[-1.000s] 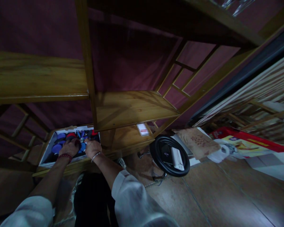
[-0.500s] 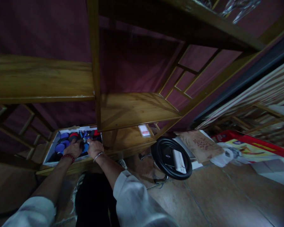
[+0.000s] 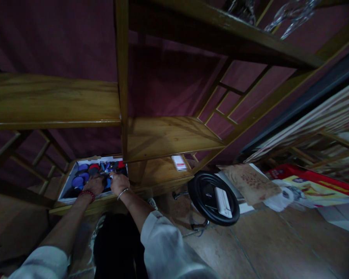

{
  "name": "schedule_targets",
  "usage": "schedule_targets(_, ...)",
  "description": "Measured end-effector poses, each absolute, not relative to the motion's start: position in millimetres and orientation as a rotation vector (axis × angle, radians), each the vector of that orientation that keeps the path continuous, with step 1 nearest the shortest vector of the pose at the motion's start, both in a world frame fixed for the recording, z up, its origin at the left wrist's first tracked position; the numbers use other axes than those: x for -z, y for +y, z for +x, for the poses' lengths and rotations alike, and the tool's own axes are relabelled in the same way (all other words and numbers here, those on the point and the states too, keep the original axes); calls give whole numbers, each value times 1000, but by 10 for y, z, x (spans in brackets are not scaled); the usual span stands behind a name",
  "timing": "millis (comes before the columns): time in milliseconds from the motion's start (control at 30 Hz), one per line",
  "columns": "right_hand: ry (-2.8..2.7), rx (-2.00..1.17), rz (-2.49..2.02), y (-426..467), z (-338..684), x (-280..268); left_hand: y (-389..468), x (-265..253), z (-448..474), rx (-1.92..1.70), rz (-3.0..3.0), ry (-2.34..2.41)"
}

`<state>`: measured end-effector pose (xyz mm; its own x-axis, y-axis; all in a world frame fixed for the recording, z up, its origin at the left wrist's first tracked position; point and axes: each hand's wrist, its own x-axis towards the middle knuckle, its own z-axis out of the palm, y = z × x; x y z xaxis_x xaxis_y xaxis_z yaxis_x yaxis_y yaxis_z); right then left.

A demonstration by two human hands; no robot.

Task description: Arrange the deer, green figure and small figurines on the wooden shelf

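A shallow white box on the lowest shelf at the left holds several small things. Rounded blue-purple pieces lie along its left side, and a red piece sits near the middle. My left hand, with a red bead bracelet, reaches into the box, its fingers curled down on something dark that I cannot make out. Beside it, my right hand, wearing a silver bracelet, has its fingers closed at small blue and light pieces. What they grip is too small and dim to name.
A wooden upright and shelf board stand ahead. To the right are a black round stool bearing a white box, a patterned brown sheet, a plastic bag and a red-yellow carton on the tiled floor.
The view has shifted slightly, so everything sits a little lower and further right. Both hands stay in the box, with only slight finger movement.
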<state>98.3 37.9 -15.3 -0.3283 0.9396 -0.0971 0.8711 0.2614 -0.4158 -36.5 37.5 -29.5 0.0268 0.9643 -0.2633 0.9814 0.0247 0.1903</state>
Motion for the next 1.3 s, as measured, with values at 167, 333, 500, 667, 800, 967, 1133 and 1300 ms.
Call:
schedule_targets(167, -2375, -587, -1669, 368, 993, 164, 323, 206, -384, 72, 2058, 1899)
schedule_targets(333, -2348, -587, -1678, 377, 987, 193, 249, 133, -415, -9, 2066, 1897)
schedule_targets(500, -2305, -599, -1716, 373, 980, 173, 184, 105, -428, -60, 2019, 1898)
schedule_targets(667, -2275, -635, -1712, 371, 985, 164, 125, 107, -424, -100, 1977, 1940)
schedule_targets(800, -2232, -710, -1641, 397, 994, 190, 85, 111, -411, -128, 1954, 1957)
schedule_targets(967, -2136, -774, -1569, 417, 1002, 218, 39, 94, -366, -140, 1933, 1981)
schedule_targets(1133, -2102, -809, -1545, 384, 1022, 169, -17, 73, -320, -165, 1932, 1992)
schedule_targets(1300, -2100, -810, -1575, 314, 1046, 96, -76, 45, -270, -210, 1899, 2020)
